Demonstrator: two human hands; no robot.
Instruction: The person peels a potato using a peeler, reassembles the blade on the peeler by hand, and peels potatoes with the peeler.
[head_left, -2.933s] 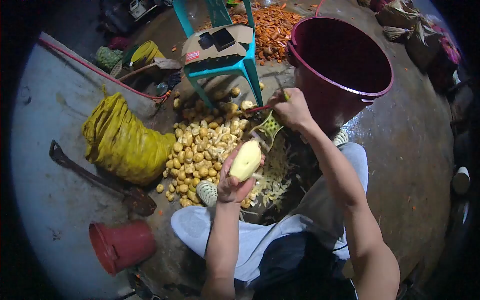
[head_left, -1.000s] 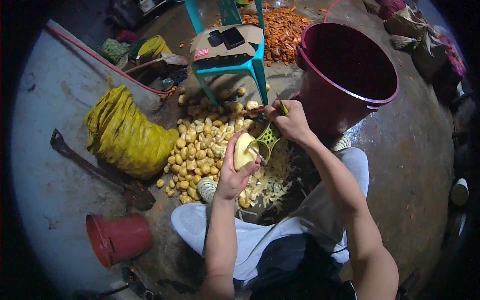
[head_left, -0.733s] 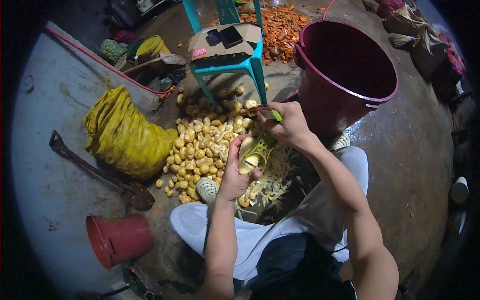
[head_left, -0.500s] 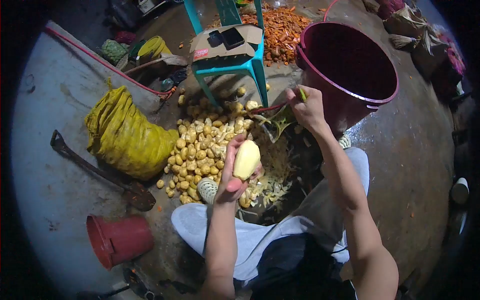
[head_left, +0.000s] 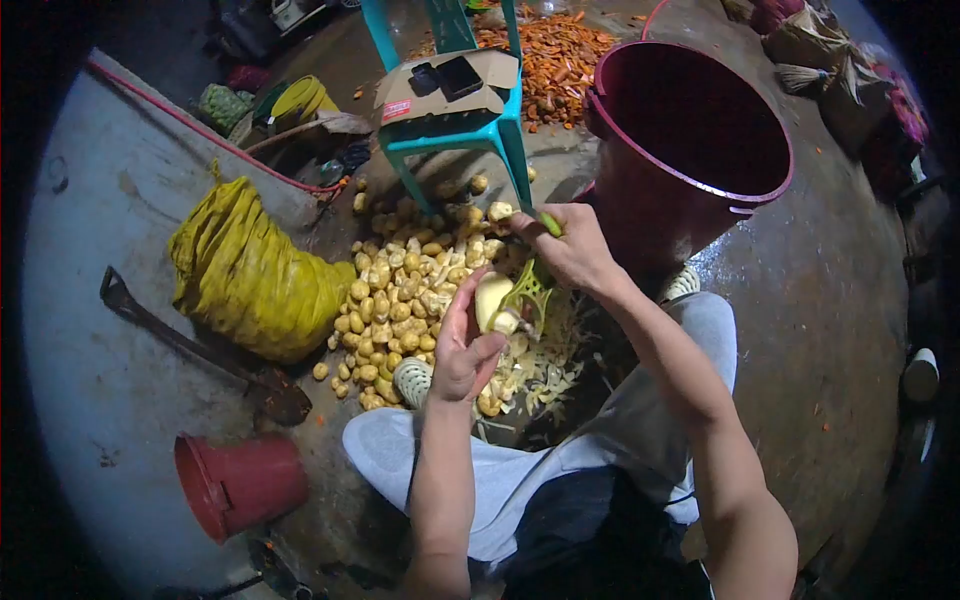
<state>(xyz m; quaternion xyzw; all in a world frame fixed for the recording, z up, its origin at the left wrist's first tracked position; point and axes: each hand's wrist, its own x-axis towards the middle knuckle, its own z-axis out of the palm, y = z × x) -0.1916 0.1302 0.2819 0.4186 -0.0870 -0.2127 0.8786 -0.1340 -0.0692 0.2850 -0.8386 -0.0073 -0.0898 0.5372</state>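
My left hand (head_left: 465,350) is wrapped round a pale peeled potato (head_left: 489,298), which stands upright in its fingers. A green peeler (head_left: 549,223) is gripped in my right hand (head_left: 575,250), and its wide lattice head lies against the right side of the potato. The head partly covers that side, so where the blade meets it cannot be made out. Beneath my hands spreads a heap of potatoes (head_left: 395,310), most with yellowish skins. Pale peelings (head_left: 545,375) lie on the floor to the right of the heap.
A deep maroon tub (head_left: 665,205) stands to the right. Ahead is a teal plastic chair (head_left: 450,143) bearing cardboard and a phone; orange scraps (head_left: 565,65) lie behind it. On the left are a yellow sack (head_left: 255,270), a shovel (head_left: 190,340) and a red bucket (head_left: 250,485).
My right hand has moved left and down with the peeler, bringing its head from apart to against the potato. My left hand has turned the potato slightly.
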